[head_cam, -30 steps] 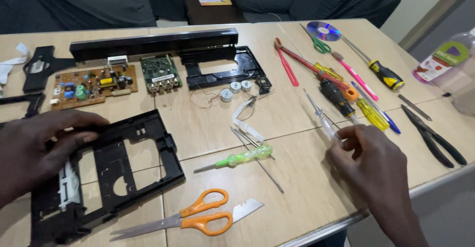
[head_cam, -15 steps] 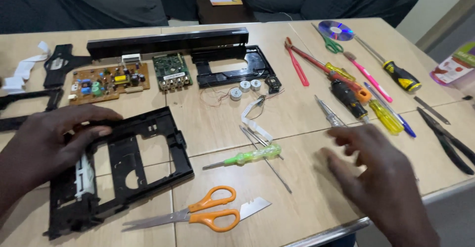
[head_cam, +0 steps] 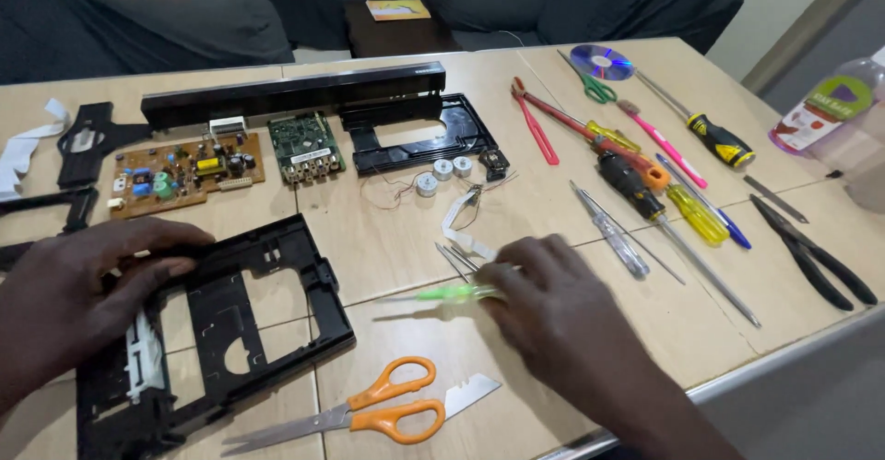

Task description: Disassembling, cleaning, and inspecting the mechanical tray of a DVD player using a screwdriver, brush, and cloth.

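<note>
Now I am closing my right hand point(head_cam: 553, 303) on the small green translucent-handled screwdriver point(head_cam: 452, 292), lying just under my curled fingertips; it looks light and slick, best gripped at the handle; my left hand point(head_cam: 83, 285) is pressing spread fingers on the black plastic frame point(head_cam: 267, 331).

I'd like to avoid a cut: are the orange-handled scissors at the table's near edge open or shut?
Shut. The orange-handled scissors lie flat with both blades together as one strip and the two handle loops nearly touching; neither hand is on them.

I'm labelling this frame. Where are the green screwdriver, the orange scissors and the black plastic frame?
green screwdriver point(head_cam: 449, 292), head view, translucent handle.
orange scissors point(head_cam: 392, 408), head view, finger loops.
black plastic frame point(head_cam: 318, 285), head view, right edge.
</note>
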